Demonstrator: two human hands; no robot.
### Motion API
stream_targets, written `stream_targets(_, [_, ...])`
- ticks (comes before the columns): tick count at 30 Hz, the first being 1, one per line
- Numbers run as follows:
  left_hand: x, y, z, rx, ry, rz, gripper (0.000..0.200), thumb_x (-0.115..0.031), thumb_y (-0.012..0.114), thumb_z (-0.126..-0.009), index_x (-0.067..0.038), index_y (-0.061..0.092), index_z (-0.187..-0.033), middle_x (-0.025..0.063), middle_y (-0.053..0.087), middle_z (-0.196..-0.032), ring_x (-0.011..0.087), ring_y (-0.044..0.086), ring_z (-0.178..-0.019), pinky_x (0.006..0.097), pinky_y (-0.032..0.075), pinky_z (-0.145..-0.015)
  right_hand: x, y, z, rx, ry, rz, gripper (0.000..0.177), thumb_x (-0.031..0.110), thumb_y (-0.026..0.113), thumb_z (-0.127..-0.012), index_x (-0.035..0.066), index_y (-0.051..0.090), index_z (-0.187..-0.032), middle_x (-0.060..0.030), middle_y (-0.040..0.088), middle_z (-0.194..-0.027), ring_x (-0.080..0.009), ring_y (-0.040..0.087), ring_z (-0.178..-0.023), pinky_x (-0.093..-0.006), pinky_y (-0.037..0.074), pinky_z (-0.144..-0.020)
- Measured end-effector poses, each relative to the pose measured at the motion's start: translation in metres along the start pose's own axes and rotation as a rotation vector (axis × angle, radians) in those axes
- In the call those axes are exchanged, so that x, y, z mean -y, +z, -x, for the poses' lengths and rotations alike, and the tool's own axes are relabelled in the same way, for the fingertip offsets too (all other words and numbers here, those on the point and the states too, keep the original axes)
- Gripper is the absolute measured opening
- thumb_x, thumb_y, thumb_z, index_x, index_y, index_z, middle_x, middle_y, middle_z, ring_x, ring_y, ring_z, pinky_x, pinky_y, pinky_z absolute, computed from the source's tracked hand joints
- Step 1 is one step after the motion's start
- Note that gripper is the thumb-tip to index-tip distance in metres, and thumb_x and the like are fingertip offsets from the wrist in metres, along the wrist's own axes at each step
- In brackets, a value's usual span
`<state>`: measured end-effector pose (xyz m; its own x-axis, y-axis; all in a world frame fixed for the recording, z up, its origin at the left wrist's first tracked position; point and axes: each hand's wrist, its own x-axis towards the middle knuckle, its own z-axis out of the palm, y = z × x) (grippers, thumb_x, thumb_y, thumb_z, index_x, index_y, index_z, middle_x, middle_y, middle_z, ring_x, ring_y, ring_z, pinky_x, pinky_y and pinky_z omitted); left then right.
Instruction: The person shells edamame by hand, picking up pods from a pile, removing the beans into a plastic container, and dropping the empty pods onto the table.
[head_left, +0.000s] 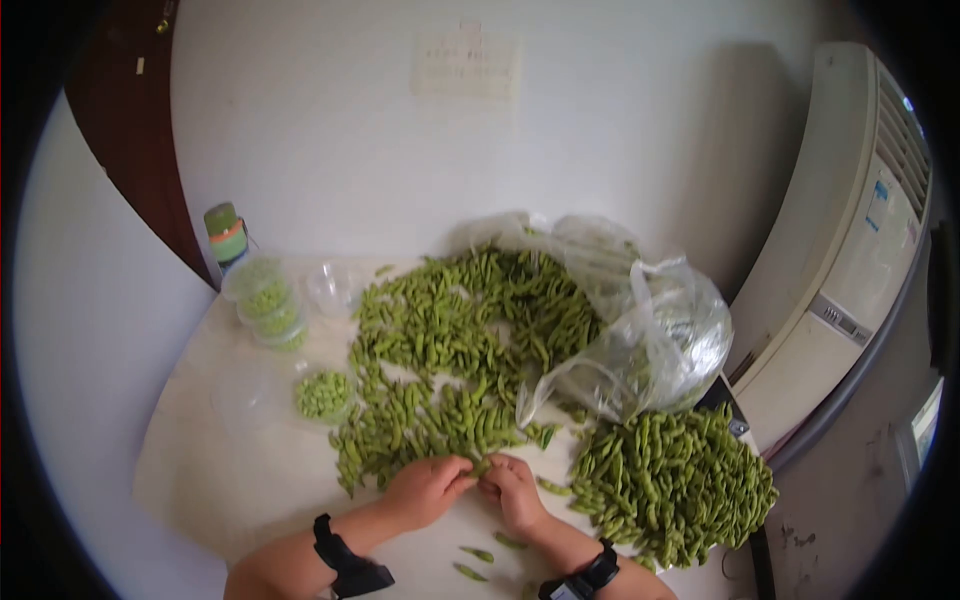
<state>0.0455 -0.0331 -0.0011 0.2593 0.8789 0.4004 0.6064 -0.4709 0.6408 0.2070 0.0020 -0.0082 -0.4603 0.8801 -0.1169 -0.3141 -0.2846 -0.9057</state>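
My left hand [432, 487] and my right hand [512, 490] meet at the near edge of the spread of green pods [440, 420]. Pinched between the fingertips of both is a single green pod [481, 466]. Each wrist wears a black strap. To the right of my right hand lies a big heap of pods [675, 485]. A few loose pods [470, 572] rest on the table below my hands. Left of the spread stands a clear tub of shelled beans [323, 396].
Stacked clear tubs with beans [268, 305] stand at the back left beside a green bottle [226, 234]. An empty clear cup [332, 287] is nearby. A clear plastic bag [640, 330] lies at the back right. A white air conditioner [820, 240] stands beyond the table [190, 450].
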Motion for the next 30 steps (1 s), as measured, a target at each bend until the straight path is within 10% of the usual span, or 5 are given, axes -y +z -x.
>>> stream_targets(12, [0.002,-0.002,-0.003,-0.058,0.178,-0.067,0.015,-0.013,0.057,-0.084,-0.002,0.049,-0.087,0.0158,0.058,-0.073,0.0356,0.057,-0.069,0.0419,0.044,-0.058,0.002,-0.002,-0.001,0.138,0.018,0.039,0.013,0.012,0.048,-0.083,0.006,0.053,-0.073,0.0037,0.044,-0.061,-0.0046,0.036,-0.052,-0.0206,0.028,-0.046])
stream_targets(18, [-0.005,-0.001,-0.005,-0.018,-0.007,-0.019,0.015,-0.014,0.052,-0.088,-0.003,0.045,-0.081,0.0137,0.053,-0.065,0.0298,0.055,-0.061,0.0389,0.042,-0.054,0.001,-0.004,-0.001,0.124,-0.064,0.197,0.012,0.005,0.047,-0.081,0.000,0.058,-0.080,0.0023,0.051,-0.066,-0.0050,0.043,-0.060,-0.0215,0.034,-0.053])
stream_targets(20, [-0.012,-0.007,-0.008,0.121,-0.399,0.378,0.017,-0.015,0.046,-0.093,-0.004,0.043,-0.081,0.0079,0.050,-0.062,0.0177,0.050,-0.055,0.0311,0.039,-0.051,0.007,0.002,0.002,0.141,-0.099,0.264,0.014,0.006,0.046,-0.082,-0.001,0.058,-0.082,0.0018,0.054,-0.069,-0.0053,0.043,-0.061,-0.0218,0.035,-0.054])
stream_targets(30, [0.006,0.004,-0.004,0.035,-0.397,0.789,0.008,-0.006,0.043,-0.093,-0.001,0.048,-0.096,0.0024,0.050,-0.066,0.0080,0.047,-0.056,0.0224,0.040,-0.052,0.018,0.008,0.004,0.127,-0.041,0.067,0.010,0.010,0.050,-0.085,0.002,0.056,-0.081,0.0024,0.047,-0.063,-0.0056,0.040,-0.057,-0.0205,0.030,-0.052])
